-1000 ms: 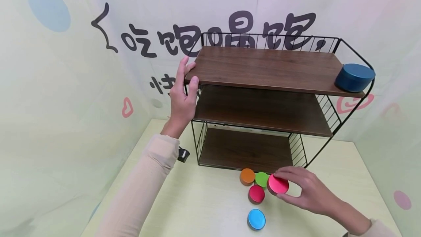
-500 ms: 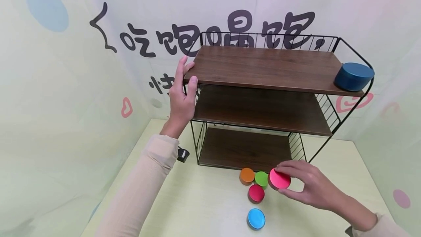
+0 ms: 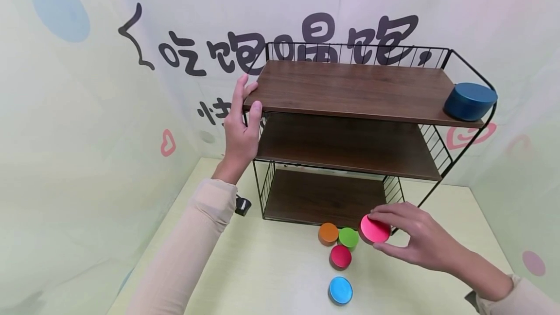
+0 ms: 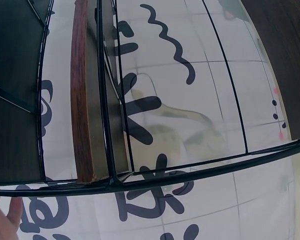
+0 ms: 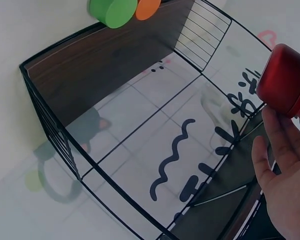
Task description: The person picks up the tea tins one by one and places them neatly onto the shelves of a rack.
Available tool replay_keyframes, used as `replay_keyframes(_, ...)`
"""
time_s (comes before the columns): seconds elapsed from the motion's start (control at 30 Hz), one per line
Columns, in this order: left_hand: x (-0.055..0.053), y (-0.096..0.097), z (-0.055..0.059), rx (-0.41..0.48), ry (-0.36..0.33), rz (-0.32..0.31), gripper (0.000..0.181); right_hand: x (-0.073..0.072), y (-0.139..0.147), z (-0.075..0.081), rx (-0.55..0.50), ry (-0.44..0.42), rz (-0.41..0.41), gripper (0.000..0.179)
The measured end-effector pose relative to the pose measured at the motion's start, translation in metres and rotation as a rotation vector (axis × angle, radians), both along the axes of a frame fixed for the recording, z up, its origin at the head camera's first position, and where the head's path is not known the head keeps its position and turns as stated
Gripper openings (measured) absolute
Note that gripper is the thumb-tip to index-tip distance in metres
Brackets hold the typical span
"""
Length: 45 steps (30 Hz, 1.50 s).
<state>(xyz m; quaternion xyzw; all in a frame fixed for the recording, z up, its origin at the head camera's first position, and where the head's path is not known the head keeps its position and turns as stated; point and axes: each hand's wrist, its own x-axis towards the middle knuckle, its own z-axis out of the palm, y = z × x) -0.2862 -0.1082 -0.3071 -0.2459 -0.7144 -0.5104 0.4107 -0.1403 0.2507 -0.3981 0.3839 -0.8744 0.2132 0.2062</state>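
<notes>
Well, right hand (image 3: pixel 415 238) pinches pink tin (image 3: pixel 375 230), left hand (image 3: pixel 242 136) grips rack (image 3: pixel 345 89) on pale table (image 3: pixel 262 266) (wall (image 3: pixel 280 4) lettered).

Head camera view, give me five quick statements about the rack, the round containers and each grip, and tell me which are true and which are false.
1. The right grip holds the pink container. True.
2. The left grip holds the orange container. False: it touches the left end of the rack.
3. The dark blue container stands on the top board. True.
4. The light blue container stands on the middle board. False: it stands on the table.
5. The green container is nearer the rack than the light blue container. True.
</notes>
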Motion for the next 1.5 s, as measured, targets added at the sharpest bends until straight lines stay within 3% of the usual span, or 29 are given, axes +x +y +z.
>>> replay_keyframes(0.27,0.000,0.000,0.001,-0.008,0.014,-0.006,0.052,-0.001,0.001,0.009,0.010,0.012,0.001,0.066)
replay_keyframes(0.47,0.000,0.000,0.001,-0.005,0.014,-0.012,0.053,-0.005,0.004,0.017,-0.003,0.058,0.034,0.056)
replay_keyframes(0.87,0.001,0.000,0.002,-0.004,0.000,-0.003,0.053,-0.010,0.010,0.039,0.005,0.107,0.018,0.063)
replay_keyframes(1.17,0.000,-0.001,0.001,-0.004,-0.003,0.000,0.053,-0.015,0.013,0.057,-0.004,0.191,0.033,0.065)
replay_keyframes(1.5,-0.002,-0.001,-0.001,-0.014,0.000,0.005,0.053,-0.019,0.017,0.072,-0.004,0.214,0.031,0.067)
